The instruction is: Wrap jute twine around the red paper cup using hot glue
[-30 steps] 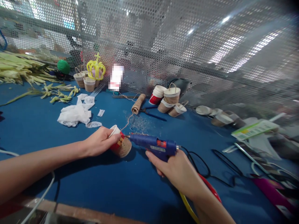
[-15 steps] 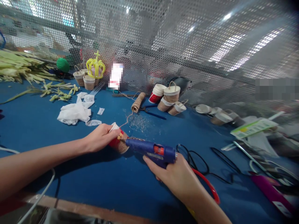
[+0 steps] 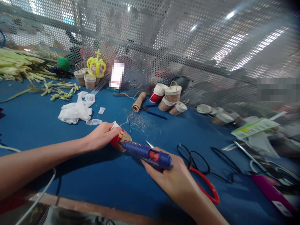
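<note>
My left hand (image 3: 103, 136) is closed round a red paper cup (image 3: 115, 139), tilted on its side, its white rim up and left and its lower part wrapped in brown twine. In my right hand (image 3: 167, 175) is a blue hot glue gun (image 3: 145, 153), its nozzle at the wrapped part of the cup; whether it touches I cannot tell. A strand of twine runs from the cup to a twine roll (image 3: 139, 102) lying behind it. Partly hidden behind my right hand are scissors with a red handle (image 3: 211, 187) and a pointed blade (image 3: 149, 144).
Blue-handled pliers (image 3: 154, 114) lie by the roll. Several twine-wrapped cups (image 3: 172, 93) stand near the mesh panel (image 3: 145, 40). White cloth (image 3: 75, 112), dried husks (image 3: 21, 65) and a yellow crown (image 3: 97, 67) are at left. Black cord (image 3: 199, 159) and a purple box (image 3: 269, 190) lie at right.
The glue gun has shifted slightly left and down along the cup, and my right hand with it. The scissors' blade has come into sight. My left hand keeps hold of the cup.
</note>
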Tool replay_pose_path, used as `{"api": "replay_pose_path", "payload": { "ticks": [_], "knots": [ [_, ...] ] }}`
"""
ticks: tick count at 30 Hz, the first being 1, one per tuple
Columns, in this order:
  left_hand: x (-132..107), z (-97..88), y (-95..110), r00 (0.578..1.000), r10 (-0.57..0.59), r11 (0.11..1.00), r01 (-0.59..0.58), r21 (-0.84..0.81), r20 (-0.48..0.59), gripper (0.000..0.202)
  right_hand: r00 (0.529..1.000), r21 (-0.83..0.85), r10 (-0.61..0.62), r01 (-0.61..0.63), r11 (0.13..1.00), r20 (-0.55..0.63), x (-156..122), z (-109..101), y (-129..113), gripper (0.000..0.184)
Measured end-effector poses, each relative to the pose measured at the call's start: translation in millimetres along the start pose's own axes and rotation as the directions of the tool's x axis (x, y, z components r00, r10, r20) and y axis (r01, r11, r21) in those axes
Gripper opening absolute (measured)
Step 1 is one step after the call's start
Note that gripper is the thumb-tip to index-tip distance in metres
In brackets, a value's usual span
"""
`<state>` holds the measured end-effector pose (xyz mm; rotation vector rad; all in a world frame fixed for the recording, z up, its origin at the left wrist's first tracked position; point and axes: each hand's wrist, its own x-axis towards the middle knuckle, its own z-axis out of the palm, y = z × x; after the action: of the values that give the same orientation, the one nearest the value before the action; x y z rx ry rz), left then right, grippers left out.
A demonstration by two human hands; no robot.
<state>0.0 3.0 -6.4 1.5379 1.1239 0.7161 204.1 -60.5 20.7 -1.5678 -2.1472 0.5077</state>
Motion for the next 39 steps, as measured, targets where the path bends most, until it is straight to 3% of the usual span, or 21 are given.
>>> {"api": "replay_pose_path", "payload": {
  "ticks": [13, 20, 25, 33, 39],
  "knots": [
    [-3.0, -3.5, -7.3, 0.994, 0.105, 0.979, -0.106, 0.174, 0.01, 0.04, 0.96, 0.137, 0.28, -0.279, 0.951, 0.007, 10.6, -9.5, -4.2, 0.03],
    [-4.3, -4.0, -10.8, 0.992, 0.128, 0.97, -0.129, 0.208, 0.017, 0.039, 0.939, 0.191, 0.339, -0.345, 0.919, 0.061, 16.4, -12.2, -4.5, 0.032],
    [-3.0, -3.5, -7.4, 0.997, 0.083, 0.986, -0.083, 0.142, 0.008, 0.038, 0.953, 0.185, 0.3, -0.301, 0.935, 0.038, 12.5, -9.1, -4.0, 0.031],
    [1.7, -0.9, 1.5, 0.998, -0.016, 0.996, 0.021, -0.087, 0.058, 0.039, 0.997, 0.067, 0.071, -0.072, 0.995, 0.018, 4.4, -2.9, -2.6, 0.014],
    [2.0, 0.9, 4.5, 0.999, -0.048, 0.997, 0.048, -0.067, -0.005, 0.035, 1.0, -0.031, -0.004, 0.004, 1.0, 0.003, 1.5, 1.4, -0.5, 0.01]
  ]
}}
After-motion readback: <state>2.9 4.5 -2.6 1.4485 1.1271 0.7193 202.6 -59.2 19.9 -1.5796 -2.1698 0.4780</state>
